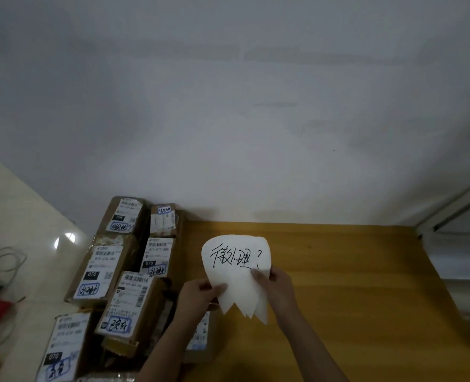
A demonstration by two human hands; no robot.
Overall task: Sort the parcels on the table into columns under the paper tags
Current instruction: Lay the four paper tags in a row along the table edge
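Centrally, a small stack of paper tags [238,274] is held just above the yellow table [360,271], the top sheet marked with black handwriting. Its left edge is pinched by the left hand [198,295], thumb on top, and its right edge is gripped by the curled fingers of the right hand [276,285]. Cardboard parcels [130,307] are crowded together at the table's left side, from near to far, each bearing a printed label; they are sealed, so their contents cannot be told.
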